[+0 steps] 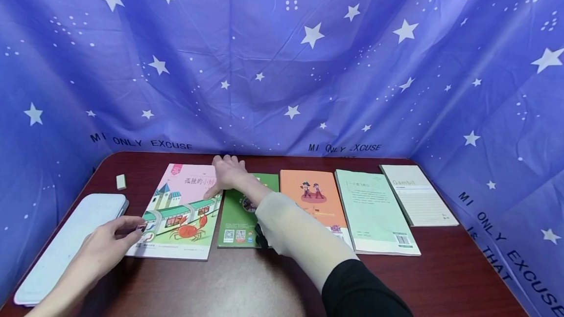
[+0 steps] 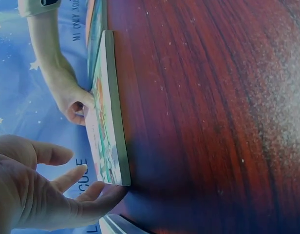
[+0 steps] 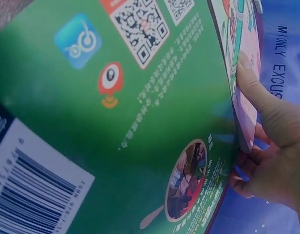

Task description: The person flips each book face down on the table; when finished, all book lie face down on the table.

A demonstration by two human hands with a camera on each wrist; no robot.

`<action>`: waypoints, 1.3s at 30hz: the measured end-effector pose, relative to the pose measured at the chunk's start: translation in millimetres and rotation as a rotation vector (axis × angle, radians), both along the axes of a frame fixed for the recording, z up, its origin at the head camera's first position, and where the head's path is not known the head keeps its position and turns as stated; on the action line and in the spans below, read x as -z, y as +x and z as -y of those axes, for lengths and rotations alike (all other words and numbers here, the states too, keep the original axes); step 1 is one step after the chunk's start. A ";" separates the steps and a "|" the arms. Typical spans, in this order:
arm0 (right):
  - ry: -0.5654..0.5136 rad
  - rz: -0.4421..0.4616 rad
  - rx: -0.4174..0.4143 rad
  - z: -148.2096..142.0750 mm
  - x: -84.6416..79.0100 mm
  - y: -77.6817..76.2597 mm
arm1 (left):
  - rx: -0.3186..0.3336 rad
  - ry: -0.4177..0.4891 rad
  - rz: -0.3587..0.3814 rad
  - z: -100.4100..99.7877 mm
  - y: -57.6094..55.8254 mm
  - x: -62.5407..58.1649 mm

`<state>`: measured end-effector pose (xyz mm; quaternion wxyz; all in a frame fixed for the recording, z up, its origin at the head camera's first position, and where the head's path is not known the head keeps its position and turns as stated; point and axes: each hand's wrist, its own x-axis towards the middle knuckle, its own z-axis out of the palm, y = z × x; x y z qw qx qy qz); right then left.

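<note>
A picture book with a pink cover, a green train and a red crab lies on the table at the left. At its upper right corner, my right hand grips it, the thumb on the cover and the fingers past the top edge, as the right wrist view shows. My left hand is at the book's lower left edge. In the left wrist view its fingers touch the corner, while other digits stay apart from the cover. A green book lies just right of the picture book, partly hidden by my right arm.
Rightward lie an orange book, a pale green book and a cream Gambit notebook. A white case lies at the left below a small eraser. A blue starry curtain stands behind the table.
</note>
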<state>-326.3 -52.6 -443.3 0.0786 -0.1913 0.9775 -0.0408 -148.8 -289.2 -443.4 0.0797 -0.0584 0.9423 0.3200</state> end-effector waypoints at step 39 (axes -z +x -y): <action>-0.104 -0.035 -0.109 -8.1 -6.7 9.2 | 0.019 0.230 0.060 11.5 -15.0 -12.1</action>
